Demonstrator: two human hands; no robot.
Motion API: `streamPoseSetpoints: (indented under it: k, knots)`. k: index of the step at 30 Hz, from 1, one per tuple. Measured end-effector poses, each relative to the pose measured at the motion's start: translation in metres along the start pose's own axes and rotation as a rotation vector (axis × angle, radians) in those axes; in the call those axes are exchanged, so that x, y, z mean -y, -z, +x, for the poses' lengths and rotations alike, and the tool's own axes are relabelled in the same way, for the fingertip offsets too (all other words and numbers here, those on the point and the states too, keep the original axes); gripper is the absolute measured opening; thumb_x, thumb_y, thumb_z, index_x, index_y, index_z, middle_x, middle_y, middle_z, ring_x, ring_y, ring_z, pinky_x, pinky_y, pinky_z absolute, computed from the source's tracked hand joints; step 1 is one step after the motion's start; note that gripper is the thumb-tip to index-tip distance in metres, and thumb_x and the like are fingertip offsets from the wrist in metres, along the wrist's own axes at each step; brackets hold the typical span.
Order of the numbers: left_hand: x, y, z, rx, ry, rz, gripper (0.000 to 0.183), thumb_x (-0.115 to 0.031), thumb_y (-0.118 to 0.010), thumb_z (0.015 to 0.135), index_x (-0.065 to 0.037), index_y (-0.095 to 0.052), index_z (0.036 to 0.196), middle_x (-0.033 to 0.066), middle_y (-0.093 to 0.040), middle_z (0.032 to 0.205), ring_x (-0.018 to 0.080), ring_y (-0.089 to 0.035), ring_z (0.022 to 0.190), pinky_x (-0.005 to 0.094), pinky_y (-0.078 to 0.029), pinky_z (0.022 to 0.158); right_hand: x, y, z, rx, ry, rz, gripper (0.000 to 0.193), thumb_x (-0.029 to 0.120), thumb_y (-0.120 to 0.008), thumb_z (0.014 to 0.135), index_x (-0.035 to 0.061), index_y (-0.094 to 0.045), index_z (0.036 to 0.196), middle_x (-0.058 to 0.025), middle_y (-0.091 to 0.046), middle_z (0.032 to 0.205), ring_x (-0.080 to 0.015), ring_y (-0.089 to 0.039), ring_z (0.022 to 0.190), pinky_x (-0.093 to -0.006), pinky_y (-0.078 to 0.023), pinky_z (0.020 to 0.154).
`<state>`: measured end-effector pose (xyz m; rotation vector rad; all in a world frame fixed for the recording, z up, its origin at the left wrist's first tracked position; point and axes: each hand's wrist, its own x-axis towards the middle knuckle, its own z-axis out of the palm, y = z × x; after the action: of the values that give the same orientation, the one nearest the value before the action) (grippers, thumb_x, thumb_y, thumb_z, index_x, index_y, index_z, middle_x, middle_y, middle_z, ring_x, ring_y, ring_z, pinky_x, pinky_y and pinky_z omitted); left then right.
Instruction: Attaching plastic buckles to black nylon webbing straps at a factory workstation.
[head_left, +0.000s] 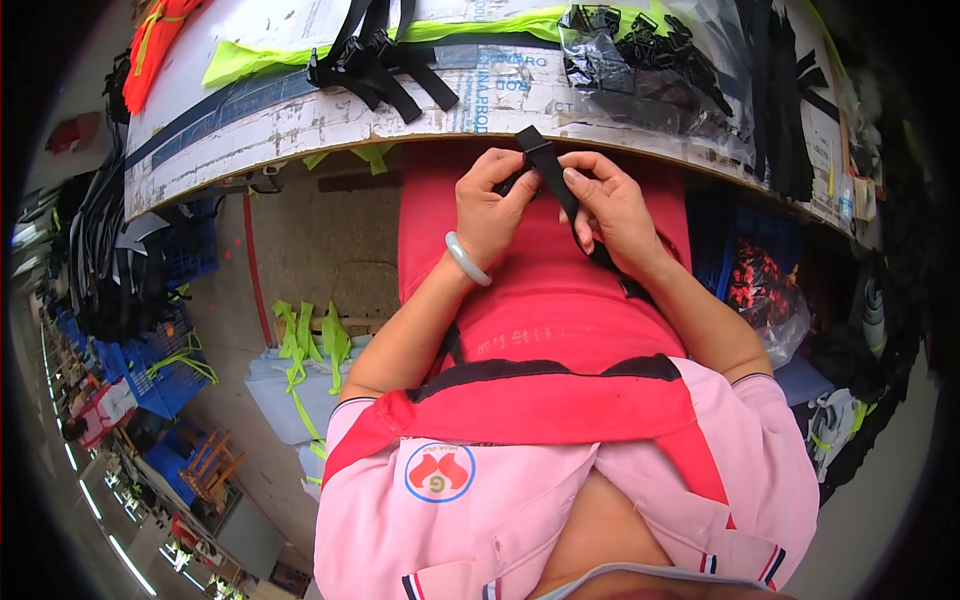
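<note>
Black strap [546,162] is up between the two hands, just off the near edge of the surface [270,135], above the red apron [540,300]. Left hand [492,195]: grip closed, thumb and fingertips pinching the strap's dark, folded part. Right hand [608,208]: grip closed as well, thumb against the band, lower fingers curled near its hanging length. A small dark fitting seems to sit where the band crosses (too hidden by fingers to be sure).

Handling, as judged: very light, limp lengthwise, firmer across its width; tough, hardly fragile. Smooth weave may slide a little under the thumb. Best held flat across both faces, close to the fitting; the free end will likely flop.

Materials: strap flat, matt, square-cut at the top. On the surface, a cluster of black straps [398,82] with hard, angular buckles; a clear, crinkled bag [655,92] of black plastic pieces; a thin lime strip [250,62]. Surface top pale, scuffed, flaking, its near edge curved by the lens.
</note>
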<state>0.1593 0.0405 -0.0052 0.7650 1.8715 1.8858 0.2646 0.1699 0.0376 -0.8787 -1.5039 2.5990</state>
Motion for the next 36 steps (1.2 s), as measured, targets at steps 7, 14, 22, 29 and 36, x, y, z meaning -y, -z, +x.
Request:
streamPoseSetpoints:
  k: [7, 14, 22, 29, 36]
  knots:
    - [-0.005, 0.006, -0.006, 0.128, 0.428, -0.449, 0.027, -0.010, -0.064, 0.088, -0.001, -0.063, 0.114, 0.0022, -0.063, 0.085, 0.0106, -0.060, 0.068, 0.0218, -0.046, 0.052, 0.008, 0.011, 0.012, 0.030, 0.149, -0.171, 0.021, 0.017, -0.065, 0.090, 0.0018, -0.063, 0.104, -0.0023, -0.064, 0.078, -0.0066, -0.058, 0.051, -0.0181, -0.042, 0.042]
    - [-0.023, 0.021, 0.017, 0.253, 0.766, -0.494, 0.025, -0.025, -0.063, 0.090, -0.003, -0.066, 0.101, 0.0026, -0.058, 0.062, 0.0082, -0.050, 0.043, 0.0196, -0.034, 0.035, 0.001, 0.008, 0.015, 0.050, 0.537, -0.564, 0.017, 0.007, -0.068, 0.085, 0.0039, -0.065, 0.102, -0.0018, -0.062, 0.094, -0.0060, -0.057, 0.072, -0.0180, -0.044, 0.056]
    - [-0.006, 0.026, 0.014, -0.039, 0.587, -0.241, 0.020, -0.020, -0.072, 0.084, -0.001, -0.071, 0.089, 0.0012, -0.063, 0.064, 0.0051, -0.052, 0.046, 0.0191, -0.036, 0.039, 0.109, -0.005, -0.035, 0.207, 1.094, -0.139, 0.019, 0.001, -0.058, 0.091, 0.0026, -0.061, 0.110, -0.0144, -0.063, 0.092, -0.0184, -0.060, 0.074, -0.0300, -0.051, 0.069]
    - [-0.011, 0.017, 0.009, -0.060, 0.511, -0.321, 0.018, -0.016, -0.071, 0.085, 0.000, -0.071, 0.092, 0.0019, -0.066, 0.071, 0.0051, -0.056, 0.053, 0.0187, -0.041, 0.045, 0.061, 0.009, 0.000, 0.066, 0.245, -0.457, 0.019, 0.019, -0.058, 0.095, 0.0005, -0.063, 0.096, 0.0047, -0.060, 0.076, 0.0002, -0.051, 0.067, -0.0149, -0.039, 0.054]
    - [0.000, 0.013, 0.002, -0.116, 0.293, -0.247, 0.014, -0.010, -0.069, 0.085, 0.002, -0.070, 0.093, 0.0002, -0.066, 0.075, 0.0035, -0.055, 0.063, 0.0179, -0.044, 0.054, -0.001, 0.006, 0.001, 0.029, -0.107, -0.265, 0.018, 0.023, -0.059, 0.093, 0.0073, -0.059, 0.085, 0.0068, -0.054, 0.068, 0.0005, -0.044, 0.054, -0.0158, -0.031, 0.047]
